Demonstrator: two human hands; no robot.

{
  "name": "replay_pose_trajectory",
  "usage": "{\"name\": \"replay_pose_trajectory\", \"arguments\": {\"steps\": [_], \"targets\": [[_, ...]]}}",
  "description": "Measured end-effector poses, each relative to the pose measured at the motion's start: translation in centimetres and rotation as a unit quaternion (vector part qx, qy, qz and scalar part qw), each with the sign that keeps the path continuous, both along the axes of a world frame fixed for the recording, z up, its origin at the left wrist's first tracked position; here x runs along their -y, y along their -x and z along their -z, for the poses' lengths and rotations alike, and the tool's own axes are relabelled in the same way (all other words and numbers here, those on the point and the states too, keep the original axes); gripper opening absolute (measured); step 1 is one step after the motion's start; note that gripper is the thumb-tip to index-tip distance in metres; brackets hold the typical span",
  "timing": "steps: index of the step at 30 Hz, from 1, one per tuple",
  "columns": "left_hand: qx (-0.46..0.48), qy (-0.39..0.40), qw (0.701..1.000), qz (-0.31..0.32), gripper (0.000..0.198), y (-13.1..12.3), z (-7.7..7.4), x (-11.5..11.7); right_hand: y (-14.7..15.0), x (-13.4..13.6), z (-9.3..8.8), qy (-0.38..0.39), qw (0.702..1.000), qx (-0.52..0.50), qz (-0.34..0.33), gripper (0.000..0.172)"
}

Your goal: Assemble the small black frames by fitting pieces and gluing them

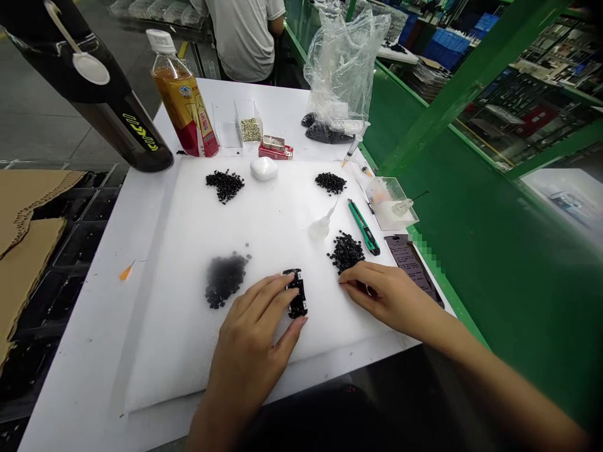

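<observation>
A black plastic piece [297, 294] is being held toward the near edge of a white foam pad [155, 351], its long axis running front to back with a slight tilt, one end pointing toward the far edge. It is being gripped narrowly by the left hand [247, 342], with the fingertips [281, 285] being pressed against its upper end, seemingly to steady it. The right hand [393, 298] is being kept narrow, fingers bunched just beside a pile of black bits [346, 252]; whether anything is being pinched cannot be told. The black bits are being kept in separate piles, apparently for easy reach, and a green utility knife [363, 227] is being left at the pad's right edge.
</observation>
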State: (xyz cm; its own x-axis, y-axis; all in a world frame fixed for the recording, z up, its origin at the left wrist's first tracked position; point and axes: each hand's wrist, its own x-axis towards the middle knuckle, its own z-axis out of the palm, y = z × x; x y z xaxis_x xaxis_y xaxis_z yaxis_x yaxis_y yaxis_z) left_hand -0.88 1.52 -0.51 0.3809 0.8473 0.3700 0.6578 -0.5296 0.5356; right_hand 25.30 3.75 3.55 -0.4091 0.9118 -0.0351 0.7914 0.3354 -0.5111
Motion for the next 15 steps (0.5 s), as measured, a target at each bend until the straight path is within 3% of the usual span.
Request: {"name": "replay_pose_trajectory", "arguments": {"steps": [4, 7, 15], "targets": [[0.011, 0.023, 1.0, 0.01, 0.031, 0.3, -0.1, 0.1, 0.3, -0.5, -0.4, 0.015, 0.996, 0.081, -0.031, 0.013], [0.026, 0.048, 0.998, 0.009, 0.039, 0.5, -0.4, 0.1, 0.3, -0.3, -0.2, 0.014, 0.996, 0.082, -0.032, 0.009], [0.055, 0.07, 0.996, 0.015, 0.045, 0.6, -0.6, 0.1, -0.1, 0.4, 1.4, -0.099, 0.993, 0.061, -0.037, 0.003]]}}
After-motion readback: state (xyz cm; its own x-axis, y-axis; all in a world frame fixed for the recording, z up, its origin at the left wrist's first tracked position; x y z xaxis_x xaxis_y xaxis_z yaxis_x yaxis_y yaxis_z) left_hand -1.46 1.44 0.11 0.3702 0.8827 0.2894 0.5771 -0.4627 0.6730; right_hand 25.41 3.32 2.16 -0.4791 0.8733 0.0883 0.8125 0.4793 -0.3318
